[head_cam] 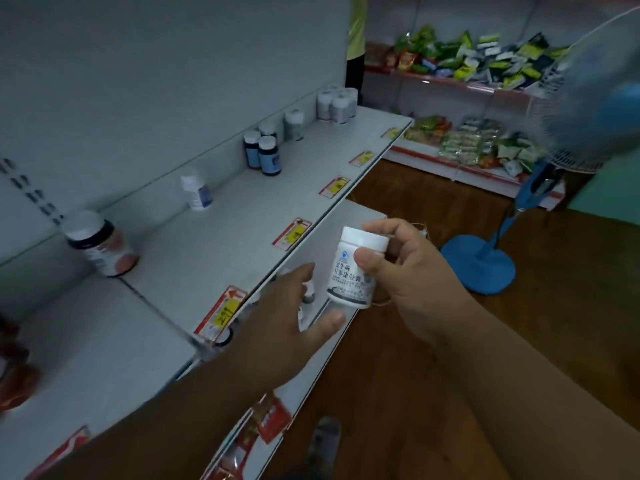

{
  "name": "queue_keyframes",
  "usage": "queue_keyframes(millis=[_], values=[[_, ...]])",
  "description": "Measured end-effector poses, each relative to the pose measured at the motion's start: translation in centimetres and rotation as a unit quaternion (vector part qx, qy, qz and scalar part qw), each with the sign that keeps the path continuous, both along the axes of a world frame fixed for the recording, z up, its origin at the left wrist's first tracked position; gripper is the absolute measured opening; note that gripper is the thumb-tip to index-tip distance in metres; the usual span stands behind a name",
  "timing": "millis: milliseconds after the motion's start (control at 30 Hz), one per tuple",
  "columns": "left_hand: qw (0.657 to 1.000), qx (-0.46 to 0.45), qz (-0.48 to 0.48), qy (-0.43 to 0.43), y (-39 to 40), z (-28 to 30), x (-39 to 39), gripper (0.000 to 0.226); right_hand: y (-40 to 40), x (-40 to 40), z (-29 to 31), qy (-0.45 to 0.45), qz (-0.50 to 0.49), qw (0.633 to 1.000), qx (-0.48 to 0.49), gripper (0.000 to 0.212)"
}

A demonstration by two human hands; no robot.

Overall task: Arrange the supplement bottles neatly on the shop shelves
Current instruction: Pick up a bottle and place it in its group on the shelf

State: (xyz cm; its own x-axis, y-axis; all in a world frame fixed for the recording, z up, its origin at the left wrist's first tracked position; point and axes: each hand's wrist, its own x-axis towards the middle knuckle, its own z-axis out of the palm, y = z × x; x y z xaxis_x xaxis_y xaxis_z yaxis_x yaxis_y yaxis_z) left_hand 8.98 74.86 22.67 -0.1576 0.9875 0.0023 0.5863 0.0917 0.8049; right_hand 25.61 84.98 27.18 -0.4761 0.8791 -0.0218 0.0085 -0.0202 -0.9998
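Note:
My right hand (412, 271) grips a white supplement bottle (356, 271) with a white cap and printed label, held upright in front of the shelf edge. My left hand (291, 313) reaches toward the lower shelf with fingers spread and relaxed, close to small bottles (308, 289) partly hidden behind it. On the grey upper shelf (225, 237) stand a dark bottle with an orange label (100, 244), a small white bottle (197, 190), three dark blue-labelled bottles (263, 152), a single grey bottle (294, 124) and a cluster of white bottles (337, 103).
Red and yellow price tags (292, 233) line the shelf edge. A blue standing fan (485, 261) stands on the wooden floor to the right. Far shelves hold snack packets (485, 57). A person (356, 46) stands beyond the shelf end. Red packets (14, 375) lie at far left.

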Motion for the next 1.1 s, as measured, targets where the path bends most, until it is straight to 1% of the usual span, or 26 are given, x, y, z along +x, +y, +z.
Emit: queue_keyframes(millis=[33, 67, 100, 200, 267, 300, 367, 467, 533, 600, 700, 767, 833, 933, 1000, 1033, 1100], values=[[1.0, -0.003, -0.006, 0.006, 2.2, -0.3, -0.2, 0.075, 1.9, 0.1, -0.2, -0.003, -0.01, 1.0, 0.004, 0.033], [1.0, -0.003, -0.019, 0.012, 4.7, -0.4, -0.3, 0.077, 3.8, 0.4, -0.3, -0.002, -0.027, 1.0, 0.009, 0.031], [0.999, -0.011, -0.04, 0.018, 7.3, -0.5, -0.2, 0.079, 5.5, 0.9, -0.4, -0.003, -0.046, 0.999, 0.015, 0.031], [0.992, -0.022, -0.122, 0.001, 14.0, 0.0, 1.7, 0.072, 9.7, 3.5, 0.0, -0.046, -0.081, 0.995, 0.032, 0.03], [0.987, -0.014, -0.157, -0.007, 18.0, 0.4, 4.0, 0.077, 12.7, 5.9, 0.9, -0.061, -0.096, 0.993, 0.043, 0.03], [0.985, -0.015, -0.171, -0.008, 19.8, 0.7, 5.2, 0.08, 14.3, 7.1, 1.2, -0.065, -0.103, 0.991, 0.047, 0.031], [0.981, -0.018, -0.191, -0.011, 23.3, 0.9, 7.0, 0.075, 17.2, 9.1, 1.4, -0.06, -0.113, 0.99, 0.052, 0.031], [0.98, -0.011, -0.196, -0.008, 28.6, 0.9, 8.7, 0.071, 22.3, 11.0, 0.9, -0.056, -0.113, 0.99, 0.06, 0.029], [0.984, -0.01, -0.178, 0.0, 32.5, 0.6, 10.3, 0.071, 26.7, 12.5, 0.4, -0.061, -0.101, 0.991, 0.063, 0.028], [0.991, -0.016, -0.135, 0.011, 35.6, -0.2, 12.4, 0.078, 31.2, 14.3, 0.2, -0.062, -0.078, 0.993, 0.064, 0.026], [0.996, -0.036, -0.085, 0.007, 39.0, -1.1, 15.2, 0.084, 37.4, 16.3, 0.5, -0.082, -0.003, 0.995, 0.062, 0.023], [0.997, -0.053, -0.053, 0.017, 41.3, -0.5, 15.7, 0.091, 41.2, 16.4, 1.0, -0.088, 0.021, 0.994, 0.066, 0.023], [0.998, -0.059, -0.008, 0.031, 44.0, 0.3, 15.3, 0.095, 45.5, 15.4, 1.3, -0.07, 0.04, 0.994, 0.07, 0.024], [0.995, -0.071, 0.051, 0.054, 46.7, 0.0, 14.4, 0.094, 50.4, 12.3, 0.6, -0.053, 0.102, 0.992, 0.053, 0.029], [0.993, -0.076, 0.075, 0.058, 48.3, -1.0, 12.7, 0.101, 53.0, 9.2, -0.5, -0.05, 0.149, 0.987, 0.039, 0.03], [0.991, -0.074, 0.088, 0.061, 49.2, -1.4, 11.6, 0.106, 54.3, 7.7, -1.0, -0.052, 0.159, 0.985, 0.041, 0.031], [0.989, -0.073, 0.109, 0.072, 51.8, -1.7, 9.1, 0.107, 57.2, 5.0, -1.3, -0.069, 0.153, 0.984, 0.059, 0.031]])
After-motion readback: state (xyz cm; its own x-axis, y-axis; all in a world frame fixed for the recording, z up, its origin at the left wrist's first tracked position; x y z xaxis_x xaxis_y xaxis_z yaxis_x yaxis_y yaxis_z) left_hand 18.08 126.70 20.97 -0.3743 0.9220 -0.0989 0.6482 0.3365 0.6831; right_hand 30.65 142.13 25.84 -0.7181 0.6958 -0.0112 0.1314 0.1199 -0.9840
